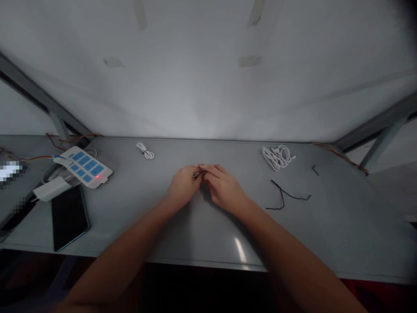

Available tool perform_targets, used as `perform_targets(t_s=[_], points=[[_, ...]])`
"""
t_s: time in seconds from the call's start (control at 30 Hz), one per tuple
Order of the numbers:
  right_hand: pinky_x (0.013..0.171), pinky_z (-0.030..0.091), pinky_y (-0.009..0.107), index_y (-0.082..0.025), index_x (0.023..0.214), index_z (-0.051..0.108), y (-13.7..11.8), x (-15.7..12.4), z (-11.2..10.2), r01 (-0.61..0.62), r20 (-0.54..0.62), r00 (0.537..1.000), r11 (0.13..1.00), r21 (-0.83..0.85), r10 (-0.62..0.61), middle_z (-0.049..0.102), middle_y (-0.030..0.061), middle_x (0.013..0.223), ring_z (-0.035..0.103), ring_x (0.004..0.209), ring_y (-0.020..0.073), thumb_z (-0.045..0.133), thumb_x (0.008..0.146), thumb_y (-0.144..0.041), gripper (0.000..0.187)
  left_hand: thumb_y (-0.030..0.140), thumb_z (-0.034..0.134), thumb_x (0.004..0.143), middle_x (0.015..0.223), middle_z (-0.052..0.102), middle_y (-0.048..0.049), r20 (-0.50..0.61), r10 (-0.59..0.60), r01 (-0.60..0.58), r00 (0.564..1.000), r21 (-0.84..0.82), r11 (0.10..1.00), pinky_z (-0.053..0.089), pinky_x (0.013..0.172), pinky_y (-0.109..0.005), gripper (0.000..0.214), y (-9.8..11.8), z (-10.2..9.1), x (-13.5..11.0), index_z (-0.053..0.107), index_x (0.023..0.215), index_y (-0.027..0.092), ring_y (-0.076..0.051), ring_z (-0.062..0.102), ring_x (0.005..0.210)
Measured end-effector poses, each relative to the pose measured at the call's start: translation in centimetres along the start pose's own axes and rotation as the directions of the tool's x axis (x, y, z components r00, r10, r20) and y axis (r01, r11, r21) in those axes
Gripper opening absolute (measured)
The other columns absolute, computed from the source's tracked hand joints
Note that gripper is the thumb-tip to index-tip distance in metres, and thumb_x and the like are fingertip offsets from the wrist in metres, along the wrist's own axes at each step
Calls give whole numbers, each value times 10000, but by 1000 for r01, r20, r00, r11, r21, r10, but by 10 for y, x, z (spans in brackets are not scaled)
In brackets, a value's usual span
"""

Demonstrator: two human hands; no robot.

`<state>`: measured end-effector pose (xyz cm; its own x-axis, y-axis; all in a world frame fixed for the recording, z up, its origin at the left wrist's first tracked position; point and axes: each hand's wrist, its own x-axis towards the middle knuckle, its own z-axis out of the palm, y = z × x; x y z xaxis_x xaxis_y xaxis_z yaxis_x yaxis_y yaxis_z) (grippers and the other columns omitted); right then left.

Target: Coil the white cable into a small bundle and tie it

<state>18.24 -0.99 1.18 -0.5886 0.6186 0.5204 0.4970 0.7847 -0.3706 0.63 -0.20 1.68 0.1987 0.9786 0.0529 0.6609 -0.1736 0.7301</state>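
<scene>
1. Pinched between the fingertips of both hands was a small bundled cable [197,174], only a short striped bit of it showing; the left hand [183,188] closed on it from 9 o'clock and the right hand [224,188] from 3 o'clock.
2. From my remote seat I saw the two hands touching each other at the middle of the grey table [208,234], knuckles up, fingers curled inward around the bundle.
3. I could not tell how much of the cable lay hidden inside the palms.
4. At 2 o'clock from the hands lay a loose heap of white cables [277,157], well apart from them.
5. At 3 o'clock, nearer the right hand, a black twist tie [282,195] lay bent on the table, and a shorter black piece [315,170] sat beyond it.
6. At 11 o'clock a single coiled white cable [145,151] rested near the back wall.
7. At 9 o'clock, far off, I saw a white power strip [86,167] with blue sockets and a red light, a white adapter [50,189] just beside it, and a dark phone [69,216] lying flat.
</scene>
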Motion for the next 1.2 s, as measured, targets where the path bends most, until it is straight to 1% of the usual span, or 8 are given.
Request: perform_targets(t_s=[0.17, 0.3, 0.43, 0.57, 0.73, 0.83, 1.0, 1.2], points=[[852, 548, 370, -221, 914, 634, 9, -5, 0, -202, -47, 975, 958, 202, 216, 716, 82, 974, 671, 936, 220, 512, 908, -56, 206, 367, 599, 953, 952, 740, -69, 73, -48, 64, 996, -229, 971, 547, 813, -335, 278, -6, -5, 0, 772, 1077, 189, -193, 699, 814], [824, 532, 350, -230, 854, 659, 13, -5, -5, -328, -81, 913, 837, 438, 400, 732, 47, 919, 689, 909, 202, 609, 922, -175, 101, 473, 746, 854, 1071, 705, -82, 96, -8, 48, 995, -430, 901, 553, 897, -356, 374, -6, -6, -1, 759, 1103, 194, -214, 693, 963], [793, 549, 343, -224, 825, 675, 14, -4, -8, -386, -7, 863, 670, 634, 505, 735, 38, 866, 698, 842, 189, 687, 893, -277, 88, 445, 736, 867, 1067, 641, -76, 18, 82, -65, 996, -446, 893, 564, 880, -356, 311, -3, -3, -2, 752, 1039, 187, -208, 655, 987], [769, 558, 341, -224, 816, 677, 14, -3, -8, -428, 27, 825, 595, 680, 564, 722, 25, 819, 689, 780, 180, 718, 866, -332, 126, 400, 615, 965, 1039, 645, -76, -1, 159, -149, 987, -358, 922, 548, 875, -337, 258, -1, 1, -3, 731, 1059, 191, -197, 649, 956], [762, 556, 348, -233, 824, 689, 15, -2, -6, -436, -16, 798, 596, 674, 602, 718, 28, 809, 687, 780, 188, 722, 851, -334, 110, 362, 573, 993, 1142, 690, -95, -33, 165, -166, 986, -360, 918, 536, 943, -350, 301, -3, 8, -3, 685, 1223, 204, -208, 670, 1027], [737, 536, 335, -225, 823, 696, 16, -3, -4, -444, -4, 791, 578, 684, 612, 712, 22, 791, 672, 760, 182, 725, 839, -323, 104, 373, 592, 984, 1173, 699, -88, 6, 169, -153, 986, -402, 903, 532, 944, -341, 289, -3, 10, -3, 688, 1202, 209, -206, 677, 1033], [684, 493, 309, -214, 810, 667, 18, -3, -3, -455, 66, 808, 548, 703, 586, 692, 9, 765, 635, 717, 166, 720, 832, -321, 122, 362, 685, 919, 1045, 719, -54, 83, 149, -112, 985, -343, 932, 511, 916, -335, 243, -3, 9, -3, 700, 1104, 205, -205, 654, 965], [757, 501, 327, -213, 811, 652, 15, -2, -8, -420, 23, 861, 684, 596, 509, 693, 22, 831, 635, 796, 175, 649, 863, -233, 56, 414, 584, 968, 1001, 672, -76, 175, 128, -28, 976, -481, 876, 516, 840, -337, 285, -5, 17, -5, 586, 1122, 173, -204, 635, 918]])
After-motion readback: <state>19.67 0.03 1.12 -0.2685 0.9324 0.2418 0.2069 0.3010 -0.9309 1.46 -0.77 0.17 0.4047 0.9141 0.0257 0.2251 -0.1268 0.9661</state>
